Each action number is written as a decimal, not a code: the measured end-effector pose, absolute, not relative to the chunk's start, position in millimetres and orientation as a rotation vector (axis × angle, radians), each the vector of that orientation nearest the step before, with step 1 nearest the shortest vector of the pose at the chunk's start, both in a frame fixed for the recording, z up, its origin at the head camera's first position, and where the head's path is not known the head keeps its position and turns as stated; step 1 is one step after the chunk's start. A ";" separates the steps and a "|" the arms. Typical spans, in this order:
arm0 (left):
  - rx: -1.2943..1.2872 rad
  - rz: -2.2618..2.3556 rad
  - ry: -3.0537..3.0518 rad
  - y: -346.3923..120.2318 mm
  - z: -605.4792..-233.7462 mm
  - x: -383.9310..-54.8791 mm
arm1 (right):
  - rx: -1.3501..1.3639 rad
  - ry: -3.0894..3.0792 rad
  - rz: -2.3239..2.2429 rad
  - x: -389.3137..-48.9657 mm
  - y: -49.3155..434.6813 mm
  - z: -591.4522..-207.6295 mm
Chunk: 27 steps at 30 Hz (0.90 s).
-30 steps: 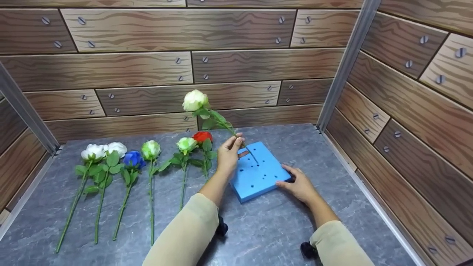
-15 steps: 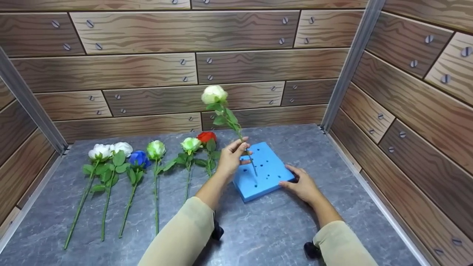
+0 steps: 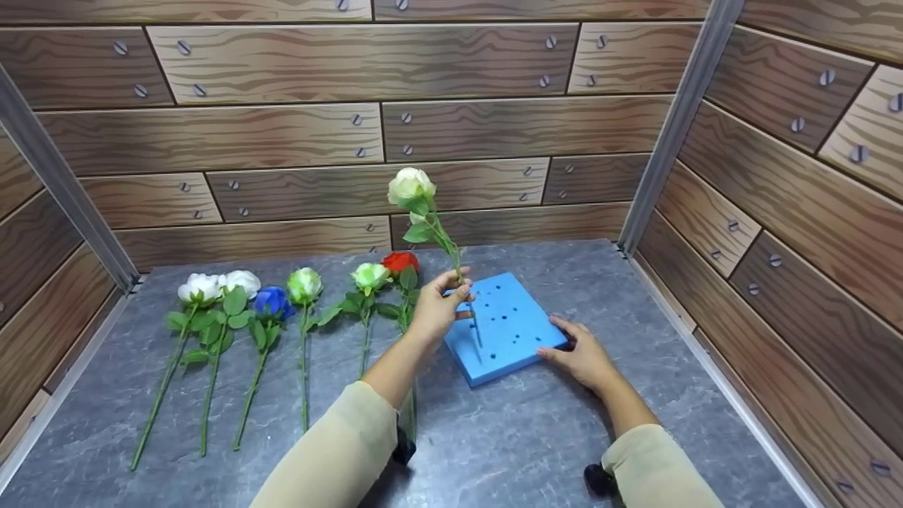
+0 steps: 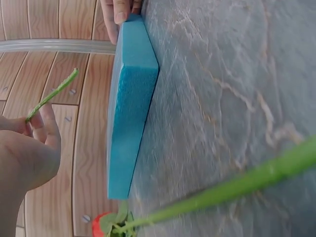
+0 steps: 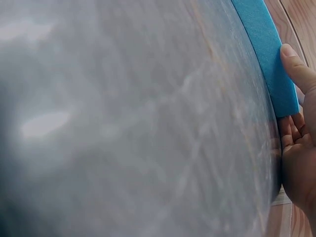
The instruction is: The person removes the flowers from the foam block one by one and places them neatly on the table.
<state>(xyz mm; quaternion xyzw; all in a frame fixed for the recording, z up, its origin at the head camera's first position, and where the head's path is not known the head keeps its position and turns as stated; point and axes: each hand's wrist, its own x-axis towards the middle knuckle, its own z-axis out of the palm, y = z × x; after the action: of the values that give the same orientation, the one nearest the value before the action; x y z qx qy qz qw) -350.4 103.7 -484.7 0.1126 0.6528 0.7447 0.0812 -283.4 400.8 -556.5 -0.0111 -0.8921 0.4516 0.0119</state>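
My left hand (image 3: 436,310) pinches the stem of a cream-white artificial rose (image 3: 411,185), bloom up and leaning slightly left. The lower stem hangs over a blue foam block (image 3: 525,321) with several small holes in its top. In the left wrist view the cut end of the stem (image 4: 54,92) is apart from the block (image 4: 133,98). My right hand (image 3: 582,358) holds the block's near right corner, thumb on the front side and fingers round the right side. The right wrist view shows that thumb (image 5: 296,64) against the block's side (image 5: 271,64).
Left of the block lie a red rose (image 3: 401,262), two green-white roses (image 3: 370,277), a blue rose (image 3: 273,301) and two white roses (image 3: 201,288), stems toward me. Wood-patterned walls (image 3: 480,130) enclose the grey marbled tabletop (image 3: 522,437) at the back and sides.
The cream rose has swung more upright, its bloom moving right and its stem end coming nearer to me over the block. The right hand keeps its hold on the corner.
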 end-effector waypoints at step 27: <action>0.359 2.068 2.088 65.0 -479.6 -322.6 | -0.023 -2.806 1.364 -284.9 399.4 -557.1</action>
<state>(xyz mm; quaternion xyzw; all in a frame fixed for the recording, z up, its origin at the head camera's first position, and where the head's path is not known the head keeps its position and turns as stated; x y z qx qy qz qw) -322.6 65.0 -479.6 0.1208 0.7025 0.6955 0.0904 -284.9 399.4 -557.1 -0.0075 -0.8993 0.4372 0.0107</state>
